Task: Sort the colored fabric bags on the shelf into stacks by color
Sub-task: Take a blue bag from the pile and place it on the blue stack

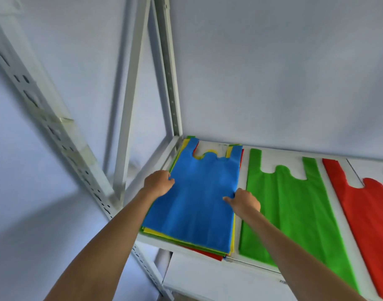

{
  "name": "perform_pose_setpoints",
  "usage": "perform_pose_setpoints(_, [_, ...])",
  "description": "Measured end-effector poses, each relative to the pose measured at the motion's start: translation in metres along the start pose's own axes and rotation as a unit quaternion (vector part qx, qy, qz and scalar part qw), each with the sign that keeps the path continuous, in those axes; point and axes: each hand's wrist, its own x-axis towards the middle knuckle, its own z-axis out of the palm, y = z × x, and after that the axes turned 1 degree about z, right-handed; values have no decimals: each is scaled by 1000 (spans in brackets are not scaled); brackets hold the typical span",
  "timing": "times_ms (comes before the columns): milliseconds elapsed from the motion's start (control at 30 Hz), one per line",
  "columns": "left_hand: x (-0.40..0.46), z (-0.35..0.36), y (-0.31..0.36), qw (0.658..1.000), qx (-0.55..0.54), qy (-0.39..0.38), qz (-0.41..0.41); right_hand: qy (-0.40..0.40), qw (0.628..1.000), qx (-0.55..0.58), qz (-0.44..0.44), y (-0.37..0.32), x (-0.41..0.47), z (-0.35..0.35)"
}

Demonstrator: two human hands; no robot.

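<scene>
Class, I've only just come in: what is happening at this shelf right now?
A person is sorting fabric bags by colour. Both hands hold the blue bag atop a mixed pile: the left hand grips its left edge, the right hand pinches its right edge. A green bag and a red bag already lie apart on the shelf.

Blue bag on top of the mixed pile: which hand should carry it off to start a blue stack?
Probably the right hand. It pinches the blue bag at the edge nearest the green bag and red bag, toward the sorted side. The left hand grips the far edge by the shelf post.
</scene>
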Motion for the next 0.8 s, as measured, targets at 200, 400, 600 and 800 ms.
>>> perform_pose_setpoints(200, [36, 15, -3, 999, 7, -16, 30, 30, 997, 33, 62, -6, 13, 3])
perform_pose_setpoints(400, [59, 26, 1, 996, 38, 13, 83, 68, 992, 57, 86, 4, 8, -10])
perform_pose_setpoints(600, [62, 34, 9, 990, 39, 59, 119, 63, 983, 153, 86, 4, 6, -15])
perform_pose_setpoints(800, [55, 34, 16, 989, -112, 26, 91, 39, 969, 231, 84, 0, 7, -3])
